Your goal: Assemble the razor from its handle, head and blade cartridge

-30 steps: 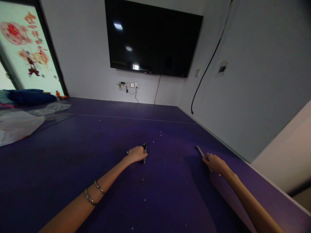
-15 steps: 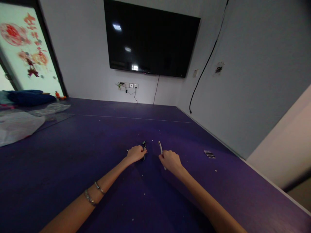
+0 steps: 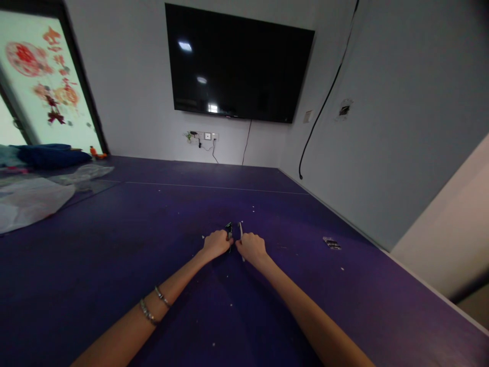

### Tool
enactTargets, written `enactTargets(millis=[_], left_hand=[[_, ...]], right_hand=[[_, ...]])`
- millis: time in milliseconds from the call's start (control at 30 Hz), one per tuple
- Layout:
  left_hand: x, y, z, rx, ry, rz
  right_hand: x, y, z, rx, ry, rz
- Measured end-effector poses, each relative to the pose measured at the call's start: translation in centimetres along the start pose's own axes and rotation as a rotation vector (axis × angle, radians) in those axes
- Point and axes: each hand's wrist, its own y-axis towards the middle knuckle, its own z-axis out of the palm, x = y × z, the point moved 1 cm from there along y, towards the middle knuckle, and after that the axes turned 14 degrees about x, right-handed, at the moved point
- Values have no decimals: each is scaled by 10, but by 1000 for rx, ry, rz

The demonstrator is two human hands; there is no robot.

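Observation:
My left hand (image 3: 217, 243) is closed around a small black object with a shiny silvery edge (image 3: 229, 229), whose kind I cannot make out. Its upper end sticks out past my fingers. To its right, my right hand (image 3: 252, 246) grips a slim white toothbrush (image 3: 241, 228) with a darker head pointing up and away. The brush head is close beside the black object; whether they touch I cannot tell. Both hands are low over a purple surface (image 3: 183, 316) dotted with small white specks.
A small clear packet with dark items (image 3: 331, 243) lies to the right. Crumpled clear plastic (image 3: 34, 204) and dark blue cloth (image 3: 53, 155) lie at the left. A television (image 3: 240, 61) hangs on the wall, and a black cable (image 3: 321, 114) dangles at the right.
My right hand has moved left with the toothbrush, bringing it near the black object. My left hand has stayed almost in place; the view has shifted slightly.

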Motion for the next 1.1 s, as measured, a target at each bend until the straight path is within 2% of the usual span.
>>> enactTargets(millis=[100,333,500,633,767,833,967,1100], left_hand=[[0,0,1,-14,11,-2],[3,4,6,-61,-16,13],[15,11,5,-154,-135,91],[26,15,-1,-218,-168,138],[33,18,-5,-273,-202,168],[36,19,-5,-312,-261,196],[39,19,-3,-355,-363,245],[40,18,-3,-370,-419,257]], right_hand=[[0,3,4,-54,-21,16],[-2,6,7,-39,-15,17],[-29,1,-10,-83,50,-77],[-84,1,-31,-163,151,-134],[-166,-1,-53,-289,193,-136],[-212,-7,-63,-317,169,-75],[-290,-21,-82,-188,37,-11],[-333,-28,-96,17,-128,2]])
